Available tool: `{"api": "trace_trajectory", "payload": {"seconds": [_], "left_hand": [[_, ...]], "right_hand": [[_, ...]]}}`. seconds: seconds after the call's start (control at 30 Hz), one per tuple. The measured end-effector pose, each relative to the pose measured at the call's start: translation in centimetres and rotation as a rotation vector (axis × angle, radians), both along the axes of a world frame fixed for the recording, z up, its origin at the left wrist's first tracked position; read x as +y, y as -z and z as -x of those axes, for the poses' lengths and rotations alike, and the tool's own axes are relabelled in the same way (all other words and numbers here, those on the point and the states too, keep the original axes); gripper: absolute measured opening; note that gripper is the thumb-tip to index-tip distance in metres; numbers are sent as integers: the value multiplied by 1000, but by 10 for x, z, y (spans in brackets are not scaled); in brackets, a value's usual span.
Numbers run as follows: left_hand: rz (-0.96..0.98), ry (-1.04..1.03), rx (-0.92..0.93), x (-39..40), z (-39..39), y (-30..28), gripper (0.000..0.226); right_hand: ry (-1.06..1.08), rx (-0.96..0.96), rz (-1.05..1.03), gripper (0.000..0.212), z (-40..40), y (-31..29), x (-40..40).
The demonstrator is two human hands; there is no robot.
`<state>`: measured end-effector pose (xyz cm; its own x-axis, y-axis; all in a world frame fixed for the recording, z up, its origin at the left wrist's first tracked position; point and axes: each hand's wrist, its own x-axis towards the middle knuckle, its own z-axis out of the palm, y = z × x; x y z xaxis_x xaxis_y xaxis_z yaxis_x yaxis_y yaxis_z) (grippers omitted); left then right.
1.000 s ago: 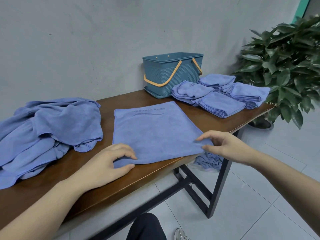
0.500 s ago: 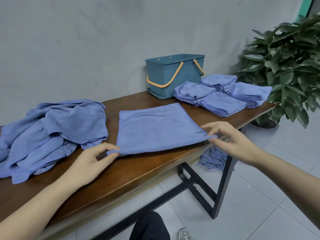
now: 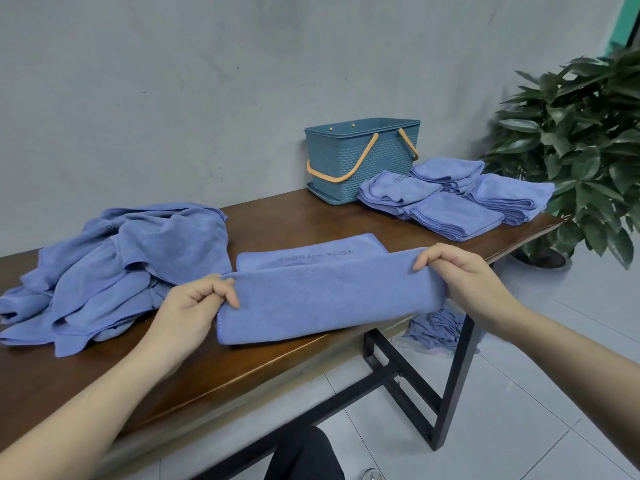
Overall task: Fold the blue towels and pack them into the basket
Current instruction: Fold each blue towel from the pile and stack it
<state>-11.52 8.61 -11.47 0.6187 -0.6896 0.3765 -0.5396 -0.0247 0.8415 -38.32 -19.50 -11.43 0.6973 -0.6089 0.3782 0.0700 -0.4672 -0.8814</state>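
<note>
A blue towel (image 3: 322,296) lies on the wooden table (image 3: 284,358) in front of me, its near half lifted and turned over toward the far edge. My left hand (image 3: 194,306) pinches the left corner of that lifted flap. My right hand (image 3: 460,278) grips the right corner. The far strip of the towel with printed letters stays flat on the table. A teal basket (image 3: 360,157) with orange handles stands at the back against the wall. Several folded blue towels (image 3: 457,199) lie stacked just right of the basket. A heap of unfolded blue towels (image 3: 114,268) fills the table's left side.
A potted plant (image 3: 581,150) stands on the floor past the table's right end. One crumpled blue towel (image 3: 436,330) lies on the tiled floor under the table by its black metal leg (image 3: 453,386). A grey wall runs behind the table.
Both hands have lifted the towel's near edge off the table and carried it away from me, folding the towel over itself. The camera has also shifted slightly.
</note>
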Motion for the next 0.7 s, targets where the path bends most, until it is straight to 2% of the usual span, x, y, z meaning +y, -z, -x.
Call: {"api": "trace_trajectory", "payload": {"seconds": [0.1, 0.17, 0.27, 0.43, 0.5, 0.6, 0.7], "left_hand": [[-51, 39, 56, 0, -3, 3, 51], [-70, 50, 74, -2, -4, 4, 47], [-115, 60, -14, -6, -5, 5, 37], [-169, 76, -143, -21, -17, -3, 55], [-156, 21, -215, -34, -28, -9, 58], [-182, -85, -217, -58, -46, -19, 57], [-289, -142, -224, -83, -66, -23, 55]], "right_hand": [[-77, 1, -223, 38, 2, -5, 2], [-94, 49, -174, 27, 2, -5, 1], [-136, 102, -151, 43, -4, 1, -2], [-18, 94, -74, 46, -29, -2, -13], [21, 76, -22, 46, -44, -10, -19], [95, 59, 20, 47, -73, -23, -33], [161, 171, 137, 47, -104, -30, -53]]}}
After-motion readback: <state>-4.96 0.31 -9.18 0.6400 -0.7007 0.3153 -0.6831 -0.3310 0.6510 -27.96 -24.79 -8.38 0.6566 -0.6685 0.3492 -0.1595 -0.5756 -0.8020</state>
